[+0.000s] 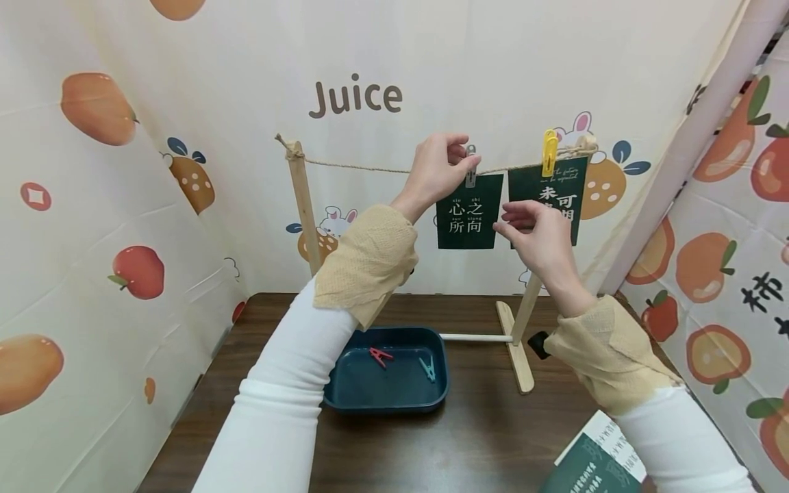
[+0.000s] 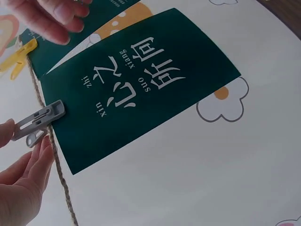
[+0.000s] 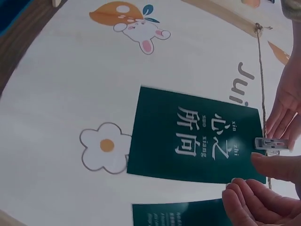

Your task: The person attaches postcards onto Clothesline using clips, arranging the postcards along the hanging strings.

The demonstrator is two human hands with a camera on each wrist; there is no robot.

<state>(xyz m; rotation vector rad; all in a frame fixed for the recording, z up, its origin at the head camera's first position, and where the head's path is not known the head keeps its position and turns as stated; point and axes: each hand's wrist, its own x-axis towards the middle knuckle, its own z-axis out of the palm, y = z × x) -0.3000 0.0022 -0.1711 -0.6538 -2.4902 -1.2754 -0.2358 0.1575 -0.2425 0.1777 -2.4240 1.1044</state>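
Observation:
In the head view a dark green card [image 1: 468, 212] with white characters hangs from a rope under a grey clothespin [image 1: 471, 168]. My left hand [image 1: 434, 168] is at this clothespin; in the left wrist view the thumb meets one handle of the clothespin [image 2: 40, 121] while the fingers lie behind the other. The clothespin's tip overlaps the card's top edge. My right hand [image 1: 539, 236] is beside the card's lower right, fingers loosely bent, holding nothing. The right wrist view shows its thumb and fingers apart, near the top of the card [image 3: 197, 136].
A second green card [image 1: 576, 198] hangs to the right from a yellow clothespin [image 1: 550, 154]. Wooden posts [image 1: 303, 205] carry the rope [image 1: 364, 167]. Below, a dark blue tray [image 1: 388, 409] contains a red clothespin [image 1: 381, 357] and a teal one [image 1: 427, 370]. More cards [image 1: 594, 462] lie at the front right.

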